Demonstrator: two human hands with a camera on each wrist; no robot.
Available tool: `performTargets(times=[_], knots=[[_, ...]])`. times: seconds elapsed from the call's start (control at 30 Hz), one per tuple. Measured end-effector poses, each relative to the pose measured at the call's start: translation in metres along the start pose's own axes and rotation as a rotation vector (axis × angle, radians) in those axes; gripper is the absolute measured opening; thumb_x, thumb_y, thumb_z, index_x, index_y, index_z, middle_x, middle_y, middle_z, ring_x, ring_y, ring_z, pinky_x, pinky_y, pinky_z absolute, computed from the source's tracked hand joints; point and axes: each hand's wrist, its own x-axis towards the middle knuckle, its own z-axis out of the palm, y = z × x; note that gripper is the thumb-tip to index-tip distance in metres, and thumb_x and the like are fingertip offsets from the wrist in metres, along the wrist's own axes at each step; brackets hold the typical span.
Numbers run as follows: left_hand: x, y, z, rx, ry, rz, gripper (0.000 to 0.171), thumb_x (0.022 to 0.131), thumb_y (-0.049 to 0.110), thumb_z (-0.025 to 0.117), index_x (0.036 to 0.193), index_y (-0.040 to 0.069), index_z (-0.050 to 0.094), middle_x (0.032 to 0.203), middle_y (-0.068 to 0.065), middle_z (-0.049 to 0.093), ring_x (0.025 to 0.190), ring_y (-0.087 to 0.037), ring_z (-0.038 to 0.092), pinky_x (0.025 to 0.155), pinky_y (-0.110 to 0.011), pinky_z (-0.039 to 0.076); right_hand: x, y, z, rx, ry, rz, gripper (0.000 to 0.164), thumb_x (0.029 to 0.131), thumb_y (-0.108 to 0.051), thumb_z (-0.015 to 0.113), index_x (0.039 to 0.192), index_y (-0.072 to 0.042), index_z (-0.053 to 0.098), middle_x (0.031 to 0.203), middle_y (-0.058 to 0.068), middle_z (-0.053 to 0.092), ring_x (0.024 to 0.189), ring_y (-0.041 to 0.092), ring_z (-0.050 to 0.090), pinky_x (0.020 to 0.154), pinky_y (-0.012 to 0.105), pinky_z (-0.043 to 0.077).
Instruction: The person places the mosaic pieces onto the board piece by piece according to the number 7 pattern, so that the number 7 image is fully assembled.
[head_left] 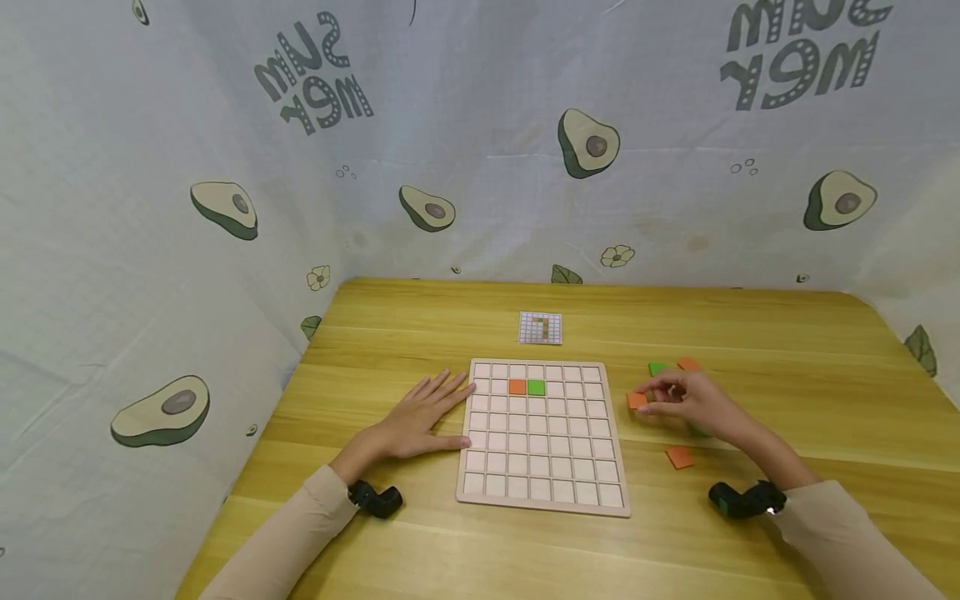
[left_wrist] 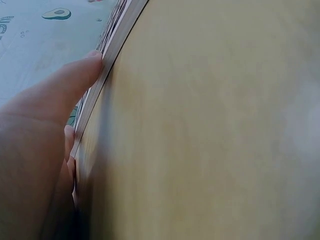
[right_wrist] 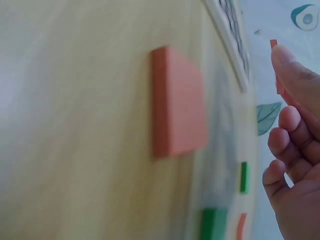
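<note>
Between thumb and fingertips my right hand [head_left: 688,400] pinches an orange square tile [head_left: 637,401], held just off the right edge of the pale grid board [head_left: 540,508]. In the right wrist view that same orange tile [right_wrist: 274,47] shows edge-on beside the thumb. My left hand [head_left: 422,421] lies with fingers spread, thumb and fingertips touching the board's left edge. On the board, an orange tile [head_left: 517,387] and a green tile [head_left: 536,387] sit side by side in the second row from the top.
Loose tiles lie right of the board: an orange one [head_left: 679,457] nearer me, a green one [head_left: 657,368] and another orange one [head_left: 688,364] behind the right hand, and a green one partly hidden under it. A small printed grid card [head_left: 540,328] lies beyond the board.
</note>
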Motion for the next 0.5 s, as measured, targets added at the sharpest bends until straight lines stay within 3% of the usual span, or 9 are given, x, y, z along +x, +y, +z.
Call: performTargets(times=[0.5], knots=[[0.000,-0.001,0.000,-0.011,0.007,0.005,0.087,0.095,0.066,0.049,0.162,0.024,0.011,0.167,-0.002,0.003,0.152,-0.027,-0.002,0.121,-0.047,-0.002,0.037,-0.018,0.016,-0.002,0.034,0.000,0.017,0.083,-0.004,0.080,0.099,-0.001,0.075,0.074,-0.001,0.051,0.066,0.012,0.044,0.055,0.025,0.035]])
